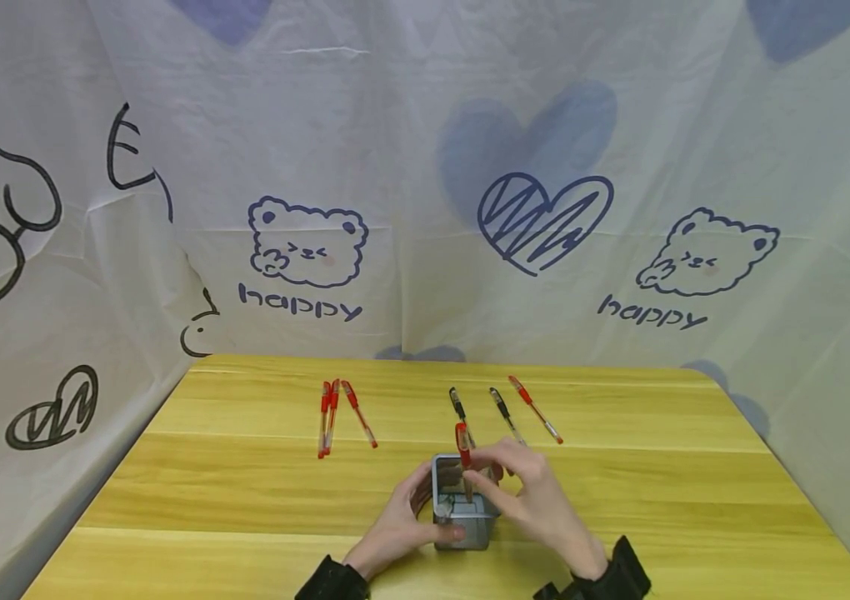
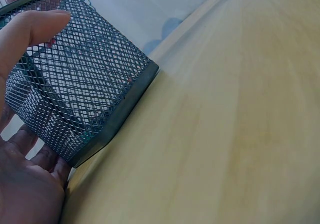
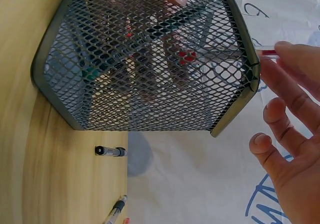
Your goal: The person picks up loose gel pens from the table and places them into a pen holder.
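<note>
head view: table (image 1: 245, 492) and backdrop cloth (image 1: 410, 125) seen from above, forward and downward, from well back. left wrist: mesh holder (image 2: 95, 68) viewed close, tilted. right wrist: holder viewed close, turned sideways; black pens (image 3: 111, 151) shared with head view.
</note>
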The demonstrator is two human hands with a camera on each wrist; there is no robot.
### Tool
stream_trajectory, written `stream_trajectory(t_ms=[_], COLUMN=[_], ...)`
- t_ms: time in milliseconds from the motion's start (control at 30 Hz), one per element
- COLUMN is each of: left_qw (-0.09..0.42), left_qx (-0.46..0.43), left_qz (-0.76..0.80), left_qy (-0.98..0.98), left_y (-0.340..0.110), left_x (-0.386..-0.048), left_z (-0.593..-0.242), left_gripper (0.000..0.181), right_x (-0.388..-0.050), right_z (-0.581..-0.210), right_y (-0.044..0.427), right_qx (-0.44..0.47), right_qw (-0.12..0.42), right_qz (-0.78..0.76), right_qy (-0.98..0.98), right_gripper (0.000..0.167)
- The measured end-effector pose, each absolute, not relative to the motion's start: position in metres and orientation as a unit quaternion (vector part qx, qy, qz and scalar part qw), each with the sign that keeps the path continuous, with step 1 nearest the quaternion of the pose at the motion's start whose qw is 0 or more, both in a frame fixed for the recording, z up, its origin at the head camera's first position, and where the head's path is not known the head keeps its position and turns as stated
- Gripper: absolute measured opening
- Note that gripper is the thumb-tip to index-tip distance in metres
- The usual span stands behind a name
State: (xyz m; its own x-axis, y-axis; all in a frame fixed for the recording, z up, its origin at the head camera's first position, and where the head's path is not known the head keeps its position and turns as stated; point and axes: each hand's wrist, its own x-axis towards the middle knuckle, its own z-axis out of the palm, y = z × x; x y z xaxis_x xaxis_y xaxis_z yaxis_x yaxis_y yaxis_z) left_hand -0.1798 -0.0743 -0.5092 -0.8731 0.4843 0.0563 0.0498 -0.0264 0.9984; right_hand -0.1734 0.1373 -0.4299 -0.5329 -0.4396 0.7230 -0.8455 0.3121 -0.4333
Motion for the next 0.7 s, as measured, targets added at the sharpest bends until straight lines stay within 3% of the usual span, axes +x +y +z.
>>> stream_trajectory(t_ms=[533,700], left_qw=[0.154,0.149], left_qx=[0.203,0.204], left_qz=[0.689,0.688], left_qy=[0.679,0.68], left_y=[-0.0745,-0.0743], left_x=[-0.1789,-0.179], left_z=[-0.5092,-0.5084], left_gripper=[0.077,0.077], right_x=[-0.1727,-0.1749], right_z=[-0.4305,-0.4301], right_y=[0.1396,0.1468], right_qx=[0.396,0.364], right_qw=[0.183,0.194], right_qz=[0.39,0.431], right_qy=[-0.811,-0.803], right_gripper=[0.018,0.015])
